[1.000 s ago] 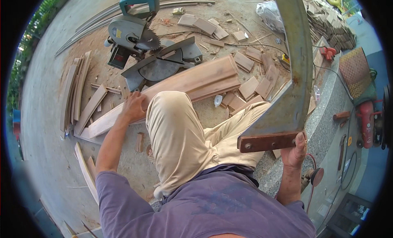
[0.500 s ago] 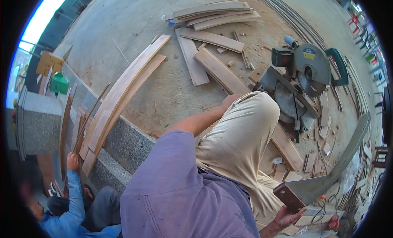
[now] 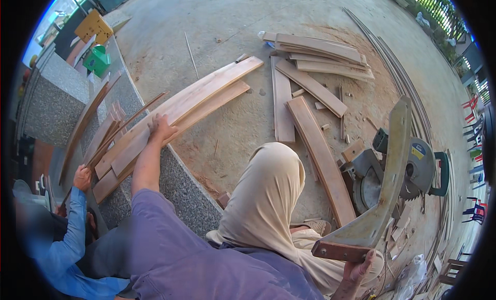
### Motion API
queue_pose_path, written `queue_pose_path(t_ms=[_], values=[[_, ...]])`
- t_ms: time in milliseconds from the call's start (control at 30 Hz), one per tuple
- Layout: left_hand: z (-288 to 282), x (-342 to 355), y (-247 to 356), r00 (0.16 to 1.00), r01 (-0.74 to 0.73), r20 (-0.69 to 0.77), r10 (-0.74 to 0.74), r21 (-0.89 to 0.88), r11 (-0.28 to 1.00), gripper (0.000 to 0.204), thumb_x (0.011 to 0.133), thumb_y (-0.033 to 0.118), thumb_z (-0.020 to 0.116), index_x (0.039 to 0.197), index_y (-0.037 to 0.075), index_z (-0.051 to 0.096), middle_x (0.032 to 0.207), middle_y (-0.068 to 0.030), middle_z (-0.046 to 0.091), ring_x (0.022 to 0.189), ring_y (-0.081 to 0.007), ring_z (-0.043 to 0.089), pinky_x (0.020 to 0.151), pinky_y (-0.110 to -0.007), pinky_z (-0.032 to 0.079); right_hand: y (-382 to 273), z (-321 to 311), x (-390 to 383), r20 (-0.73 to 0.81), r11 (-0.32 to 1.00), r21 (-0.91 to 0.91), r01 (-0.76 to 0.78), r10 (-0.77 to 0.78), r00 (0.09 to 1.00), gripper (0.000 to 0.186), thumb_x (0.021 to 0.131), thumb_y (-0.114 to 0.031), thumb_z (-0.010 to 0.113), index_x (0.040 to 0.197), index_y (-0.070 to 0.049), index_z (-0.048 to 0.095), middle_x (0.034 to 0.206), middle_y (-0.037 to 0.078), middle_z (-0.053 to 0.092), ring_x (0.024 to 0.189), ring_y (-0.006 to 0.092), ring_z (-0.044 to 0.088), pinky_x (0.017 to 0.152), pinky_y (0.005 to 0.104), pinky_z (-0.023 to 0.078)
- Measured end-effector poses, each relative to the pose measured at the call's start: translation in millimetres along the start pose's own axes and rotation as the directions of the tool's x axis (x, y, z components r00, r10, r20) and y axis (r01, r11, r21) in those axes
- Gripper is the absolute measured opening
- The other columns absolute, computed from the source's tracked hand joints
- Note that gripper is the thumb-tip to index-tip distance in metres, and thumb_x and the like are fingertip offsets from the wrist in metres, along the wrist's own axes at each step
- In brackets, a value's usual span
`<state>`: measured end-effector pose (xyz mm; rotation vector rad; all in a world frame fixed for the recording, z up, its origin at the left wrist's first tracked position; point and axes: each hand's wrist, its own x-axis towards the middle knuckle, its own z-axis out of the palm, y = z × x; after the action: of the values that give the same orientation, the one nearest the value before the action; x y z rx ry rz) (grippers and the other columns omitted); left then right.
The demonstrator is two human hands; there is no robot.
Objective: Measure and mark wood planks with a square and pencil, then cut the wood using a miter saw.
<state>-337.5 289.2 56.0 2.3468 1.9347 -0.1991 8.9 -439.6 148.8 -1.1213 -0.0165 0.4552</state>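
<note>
— Left hand (image 3: 161, 128)? Flat and spread on the long curved plank (image 3: 191, 101); plank leaning on the granite ledge (image 3: 183, 189), running up-right, away from it.

— Right hand (image 3: 357, 273)? Well apart, low right; closed round the wooden grip of a curved metal piece (image 3: 388, 181).

The right hand (image 3: 357, 273) was cut off by the lower edge of the frame, its palm hidden behind the curved template (image 3: 385, 186). The mitre saw (image 3: 413, 171) was partly hidden behind that template. The co-worker (image 3: 57, 248) at lower left was blurred.
</note>
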Motion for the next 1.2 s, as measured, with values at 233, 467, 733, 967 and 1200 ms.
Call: queue_pose_path(t_ms=[233,467,733,967,1200], values=[[-5,33,-34,0.978,-0.14,0.163,0.127,0.075,0.987,0.092,0.068,0.048,0.084,0.147,0.009,0.058,0.163,-0.023,0.037,0.153,-0.0386,0.033,0.125,-0.054,0.028,21,80,41,0.043,0.993,-0.056,-0.107,0.11,0.993,0.044,0.098,-0.033,0.072,0.128,-0.004,0.057,0.121,0.007,0.066,0.114,0.0215,0.064,0.102,0.0401,0.051],[18,51,32,0.993,-0.106,-0.065,0.103,-0.036,0.994,0.071,0.069,0.047,0.087,0.126,0.01,0.069,0.144,-0.0182,0.051,0.136,-0.0384,0.047,0.117,-0.054,0.036,25,99,44,-0.027,0.978,-0.113,-0.174,0.172,0.985,0.038,0.098,-0.03,0.072,0.119,-0.001,0.06,0.114,0.008,0.068,0.109,0.0212,0.066,0.101,0.0386,0.051],[1,13,17,0.847,-0.28,-0.42,0.325,0.167,0.945,0.059,0.062,0.037,0.091,0.112,0.011,0.073,0.137,-0.0176,0.054,0.127,-0.0375,0.05,0.112,-0.052,0.038,10,81,13,-0.015,0.979,-0.172,-0.105,0.104,0.994,0.034,0.1,-0.035,0.07,0.114,-0.005,0.064,0.112,0.007,0.069,0.107,0.02,0.066,0.099,0.0383,0.051],[-15,-41,16,0.755,-0.497,-0.476,0.452,0.035,0.867,0.061,0.058,0.033,0.091,0.106,0.002,0.07,0.138,-0.0206,0.054,0.126,-0.0416,0.05,0.109,-0.053,0.042,3,40,15,-0.003,0.996,-0.087,-0.031,0.031,1.0,0.042,0.101,-0.037,0.069,0.127,-0.005,0.064,0.122,0.008,0.07,0.111,0.0202,0.067,0.096,0.0386,0.055],[-50,-96,82,0.485,-0.843,-0.487,0.727,-0.041,0.536,0.059,0.057,0.032,0.089,0.1,-0.001,0.067,0.136,-0.024,0.055,0.128,-0.0421,0.052,0.111,-0.05,0.044,-46,-18,1,-0.029,0.996,-0.033,0.084,-0.085,0.996,0.039,0.103,-0.038,0.066,0.127,-0.007,0.064,0.122,0.007,0.069,0.113,0.0215,0.065,0.101,0.0416,0.052]])
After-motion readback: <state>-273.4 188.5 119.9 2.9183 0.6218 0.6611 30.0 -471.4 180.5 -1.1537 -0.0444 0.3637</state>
